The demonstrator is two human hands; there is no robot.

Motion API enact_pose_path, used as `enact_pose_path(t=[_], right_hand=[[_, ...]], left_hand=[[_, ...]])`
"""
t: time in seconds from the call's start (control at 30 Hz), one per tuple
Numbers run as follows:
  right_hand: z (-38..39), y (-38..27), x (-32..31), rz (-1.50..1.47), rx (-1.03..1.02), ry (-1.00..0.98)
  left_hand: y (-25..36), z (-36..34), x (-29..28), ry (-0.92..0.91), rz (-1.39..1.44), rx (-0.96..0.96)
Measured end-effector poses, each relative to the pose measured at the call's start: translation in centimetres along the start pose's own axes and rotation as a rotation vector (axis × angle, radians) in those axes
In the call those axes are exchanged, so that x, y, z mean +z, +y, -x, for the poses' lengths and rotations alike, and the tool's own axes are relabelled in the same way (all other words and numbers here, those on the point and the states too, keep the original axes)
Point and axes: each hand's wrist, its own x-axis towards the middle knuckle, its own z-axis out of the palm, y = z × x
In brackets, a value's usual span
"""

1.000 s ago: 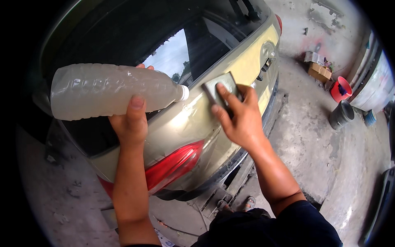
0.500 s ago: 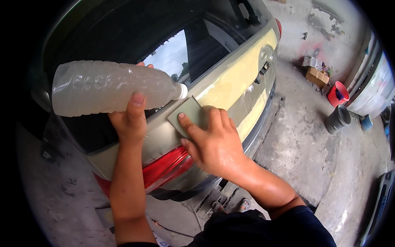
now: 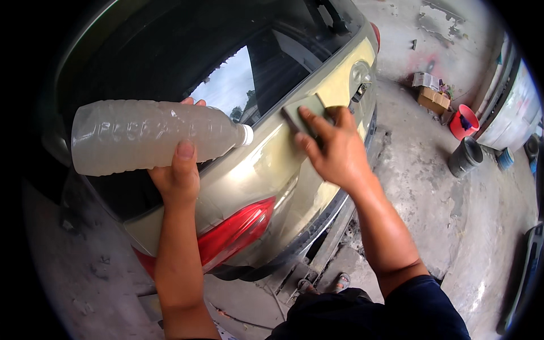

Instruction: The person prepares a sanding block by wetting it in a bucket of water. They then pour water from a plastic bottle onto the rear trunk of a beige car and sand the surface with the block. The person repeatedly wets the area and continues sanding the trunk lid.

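Over gold car bodywork (image 3: 241, 178), hands (image 3: 179, 180) (image 3: 341, 154) grip a bottle (image 3: 133, 137) (left) and block (image 3: 313, 102) (right).

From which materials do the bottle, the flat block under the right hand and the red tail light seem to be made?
Bottle: probably thin, glossy plastic; its wall is dented and shiny.
Block: matte grey-green, perhaps rubber or foam; the look leaves this open.
Tail light: likely smooth, glossy plastic; it is red with bright reflections.
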Motion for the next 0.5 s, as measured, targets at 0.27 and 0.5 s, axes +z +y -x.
enact_pose_path(t=[0.27,0.5], right_hand=[[3.0,-4.5,0.9,-0.039,-0.153,-0.126],[2.3,-2.6,0.9,0.017,-0.170,-0.070]], left_hand=[[-0.4,0.3,-0.6,-0.024,-0.046,0.025],[-0.8,0.3,-0.7,-0.044,-0.069,0.033]])
